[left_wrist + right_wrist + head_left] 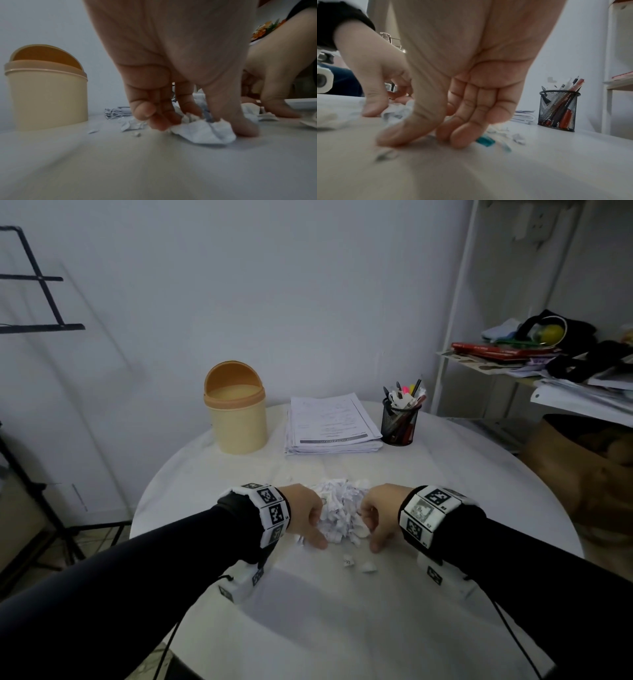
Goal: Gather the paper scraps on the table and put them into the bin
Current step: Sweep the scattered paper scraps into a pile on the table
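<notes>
A: Scraps?
B: Paper scraps [339, 510] piled mid-table [342, 628], count unclear; 2 strays [358, 564] nearer.
A: Hands?
B: Left hand [305, 515] w/ thumb and fingers curled round scraps at the pile's left. Right hand [378, 517] curls in at the right, fingertips on the table; grip can't tell, blurry.
A: Containers?
B: 1 bin [236, 414] far left, lid tipped open, contents hidden. 1 mesh pen cup [400, 419] far right, full of pens.

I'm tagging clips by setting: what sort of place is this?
Probably a small home office or study corner: a stack of printed papers, a mesh pen holder and a cluttered shelf beside the table.
</notes>
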Available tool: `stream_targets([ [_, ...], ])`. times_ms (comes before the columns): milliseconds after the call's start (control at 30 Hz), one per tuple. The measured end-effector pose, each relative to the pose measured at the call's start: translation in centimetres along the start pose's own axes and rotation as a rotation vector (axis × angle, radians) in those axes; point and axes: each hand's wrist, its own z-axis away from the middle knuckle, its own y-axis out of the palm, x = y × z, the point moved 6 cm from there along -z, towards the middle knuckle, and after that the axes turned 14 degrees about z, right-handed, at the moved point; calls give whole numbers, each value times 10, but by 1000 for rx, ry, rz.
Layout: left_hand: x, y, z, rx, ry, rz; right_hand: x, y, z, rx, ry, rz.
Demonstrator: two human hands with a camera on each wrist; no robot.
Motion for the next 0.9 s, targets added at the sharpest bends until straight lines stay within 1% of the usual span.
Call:
stream_targets([
  [100,-1,-12,-1,-74,21,-40,1,-11,-3,-146,28,5],
  [200,-5,-23,-1,-148,84,16,3,-25,-2,-294,34,-52],
  [300,-11,-22,-1,-107,124,38,4,-27,-4,-275,37,-64],
  [400,-14,-13,-6,-59,104,14,9,-22,-5,-231,25,7],
  [467,-13,-9,-9,-62,91,16,13,-17,-6,-213,20,61],
  [600,-10,-5,-10,-67,82,50,11,-14,-14,-258,49,-24],
  [900,-8,-9,-11,-120,118,54,9,-12,-24,-278,29,-37],
])
